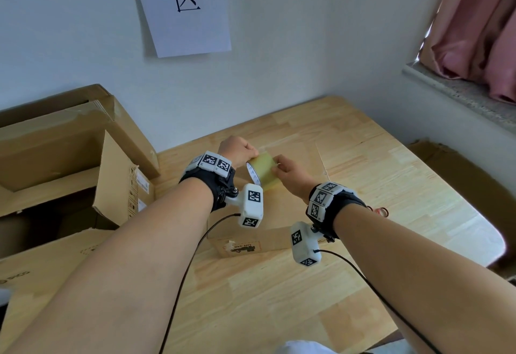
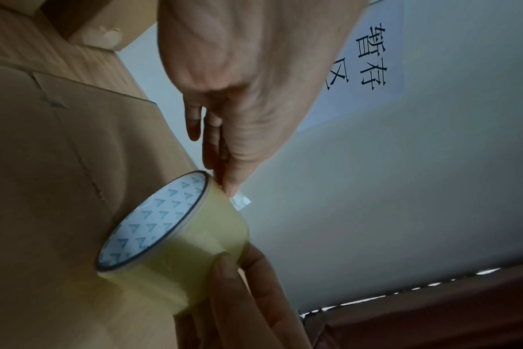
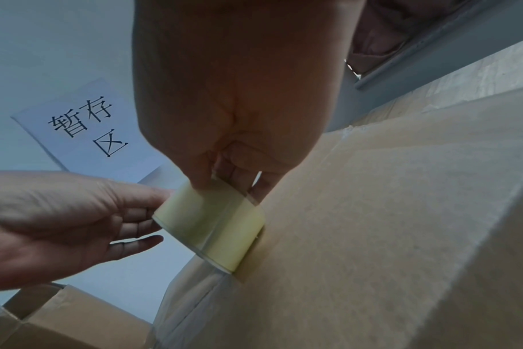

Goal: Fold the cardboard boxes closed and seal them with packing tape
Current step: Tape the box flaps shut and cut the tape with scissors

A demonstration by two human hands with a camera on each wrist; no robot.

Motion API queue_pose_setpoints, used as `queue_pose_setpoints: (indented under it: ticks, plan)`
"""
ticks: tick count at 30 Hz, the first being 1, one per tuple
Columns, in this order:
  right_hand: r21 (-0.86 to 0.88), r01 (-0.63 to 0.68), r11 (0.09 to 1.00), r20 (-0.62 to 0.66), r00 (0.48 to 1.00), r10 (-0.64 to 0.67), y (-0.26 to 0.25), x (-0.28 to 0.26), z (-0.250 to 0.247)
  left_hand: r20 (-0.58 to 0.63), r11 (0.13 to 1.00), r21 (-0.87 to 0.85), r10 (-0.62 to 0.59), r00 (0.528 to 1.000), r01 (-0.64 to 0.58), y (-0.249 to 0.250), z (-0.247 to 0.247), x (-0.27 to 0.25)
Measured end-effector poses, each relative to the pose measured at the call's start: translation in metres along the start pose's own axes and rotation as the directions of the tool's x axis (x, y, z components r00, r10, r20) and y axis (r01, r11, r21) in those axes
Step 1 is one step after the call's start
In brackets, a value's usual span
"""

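A roll of clear yellowish packing tape [image 1: 262,172] is held up just above a small closed cardboard box [image 1: 279,239] on the wooden table [image 1: 391,186]. My right hand [image 1: 276,166] grips the roll [image 3: 212,224] from above, thumb on one side and fingers on the other [image 3: 224,186]. My left hand [image 1: 252,155] pinches the loose tape end [image 2: 239,200] at the roll's rim, between thumb and fingers [image 2: 227,186]. The box top [image 2: 60,189] lies right under the roll [image 2: 179,248]. The right hand's fingertips [image 2: 236,262] show at the roll's far edge.
A large open cardboard box [image 1: 55,158] stands at the left against the wall. Flat cardboard [image 1: 42,275] lies at the front left. Small red loops [image 1: 381,211] lie right of my right wrist. A paper sign [image 1: 184,4] hangs on the wall; a window sill [image 1: 460,96] runs along the right.
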State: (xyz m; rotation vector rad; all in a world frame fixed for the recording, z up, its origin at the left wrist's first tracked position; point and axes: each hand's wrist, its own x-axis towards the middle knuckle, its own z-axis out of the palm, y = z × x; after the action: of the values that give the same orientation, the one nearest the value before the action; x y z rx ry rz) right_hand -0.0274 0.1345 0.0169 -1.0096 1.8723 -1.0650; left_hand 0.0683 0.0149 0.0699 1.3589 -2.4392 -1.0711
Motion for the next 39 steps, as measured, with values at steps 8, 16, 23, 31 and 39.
queue_pose_setpoints:
  ticks: [8,16,23,31,39]
  plan:
    - [0.032,-0.017,0.999,-0.018,1.0,0.018,-0.004,-0.006,-0.001,-0.068,0.993,-0.056,0.1,0.993,-0.104,0.0,0.0,-0.011]
    - [-0.025,-0.006,1.0,-0.004,1.0,0.006,-0.008,-0.001,-0.002,-0.041,0.99,-0.029,0.137,0.99,-0.138,0.004,-0.006,-0.015]
    - [-0.079,-0.059,0.995,-0.022,0.998,0.058,-0.019,0.002,-0.005,-0.005,0.975,0.01,0.223,0.975,-0.223,0.026,-0.009,-0.023]
    - [0.072,-0.09,0.993,-0.012,0.996,0.091,-0.04,0.002,-0.005,-0.036,0.986,-0.101,0.129,0.991,-0.132,0.014,-0.035,-0.019]
    - [0.103,-0.109,0.989,-0.008,0.994,0.11,-0.055,0.013,-0.007,-0.01,0.982,-0.123,0.14,0.99,-0.14,0.02,-0.034,-0.023]
